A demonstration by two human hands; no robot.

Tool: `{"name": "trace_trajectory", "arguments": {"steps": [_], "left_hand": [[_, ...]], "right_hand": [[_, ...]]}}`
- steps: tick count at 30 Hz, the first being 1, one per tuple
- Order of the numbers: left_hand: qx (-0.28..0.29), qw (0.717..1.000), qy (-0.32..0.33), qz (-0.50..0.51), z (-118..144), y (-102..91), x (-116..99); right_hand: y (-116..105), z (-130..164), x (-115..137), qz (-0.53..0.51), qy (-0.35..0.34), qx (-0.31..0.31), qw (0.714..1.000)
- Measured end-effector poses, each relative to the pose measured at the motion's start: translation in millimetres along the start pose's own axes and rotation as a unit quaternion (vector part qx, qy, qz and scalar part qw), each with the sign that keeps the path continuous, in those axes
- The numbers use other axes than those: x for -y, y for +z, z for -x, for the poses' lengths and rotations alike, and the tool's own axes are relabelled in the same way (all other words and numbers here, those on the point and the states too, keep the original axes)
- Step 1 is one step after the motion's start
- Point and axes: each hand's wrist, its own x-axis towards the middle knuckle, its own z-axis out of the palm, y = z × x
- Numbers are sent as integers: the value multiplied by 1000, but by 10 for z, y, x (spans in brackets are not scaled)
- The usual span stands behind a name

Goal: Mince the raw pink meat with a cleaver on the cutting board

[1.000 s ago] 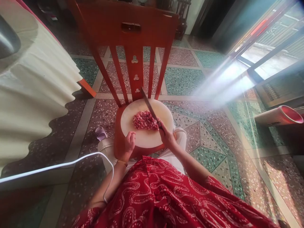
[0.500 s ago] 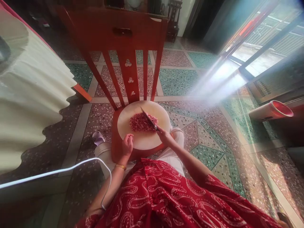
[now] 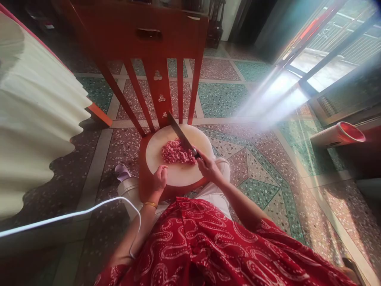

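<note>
Chopped meat (image 3: 175, 152) — ahead, between left hand (image 3: 160, 177) and right hand (image 3: 208, 166) gripping knife (image 3: 182, 136).

The knife (image 3: 181, 133) has a long, dark grey blade tapering to a point and a dark handle with a pale metal collar. The right hand (image 3: 209, 169) grips it by the handle. The blade slants away to the far left, its tip showing past the far rim of the board; it appears raised over the meat. The meat (image 3: 174, 153) is raw, pinkish red and finely chopped, spread in a loose, low heap around the middle of the board. The cutting board (image 3: 184, 176) is round, cream-coloured and flat, lying on the seat of a reddish-brown chair (image 3: 142, 174).
</note>
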Motion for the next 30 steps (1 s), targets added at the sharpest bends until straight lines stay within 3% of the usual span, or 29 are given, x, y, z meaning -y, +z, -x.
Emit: {"name": "trace_trajectory", "arguments": {"steps": [3, 6, 9, 14, 20, 24, 27, 30], "left_hand": [[-1, 1000, -7, -13, 2, -4, -6], [-9, 1000, 5, -28, 8, -6, -26], [-3, 1000, 6, -22, 11, -11, -54], [-7, 1000, -4, -18, 8, -3, -40], [-11, 1000, 9, -21, 3, 5, 18], [-5, 1000, 0, -16, 2, 4, 7], [-9, 1000, -11, -19, 4, 6, 12], [-13, 1000, 3, -22, 1, 6, 20]], "right_hand": [[64, 45, -43, -14, -38, -36, 999], [133, 72, -145, 24, 18, 15, 999], [74, 77, -64, 36, 46, 51, 997], [22, 107, 104, -11, -38, -9, 999], [96, 111, -101, -3, 44, 50, 998], [-32, 99, -20, -55, -8, -23, 998], [-25, 82, -99, -44, -23, -82, 995], [7, 61, -229, -33, 47, -22, 998]]}}
